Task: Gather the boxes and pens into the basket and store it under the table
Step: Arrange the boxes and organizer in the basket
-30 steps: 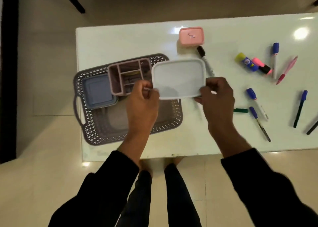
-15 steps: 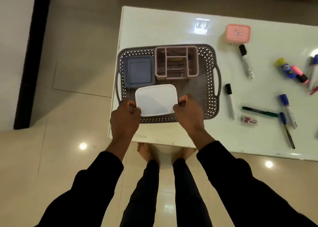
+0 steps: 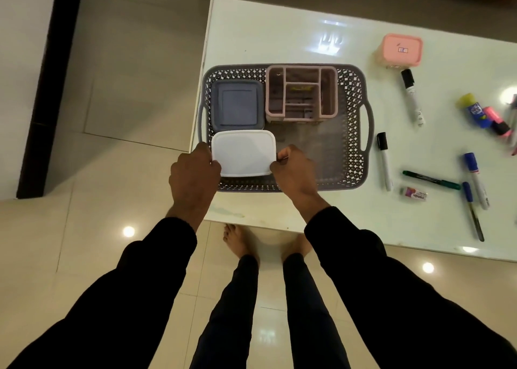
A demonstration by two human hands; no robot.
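Observation:
A white lidded box sits low in the near left corner of the grey perforated basket. My left hand grips its left edge and my right hand pinches its right edge. Inside the basket, a blue-grey box lies at the far left and a pink divided organizer stands in the far middle. On the white table, a pink box lies far right of the basket. Several markers and pens lie to the right, among them a black-capped marker and a green pen.
The basket sits near the table's left end. A small eraser lies by the green pen, and a glue stick and pink highlighter lie at far right. My bare feet stand below the near table edge on a tiled floor.
Both hands carried the white box from above the basket's right side to the basket's near left corner and lowered it there. The camera view shifted left.

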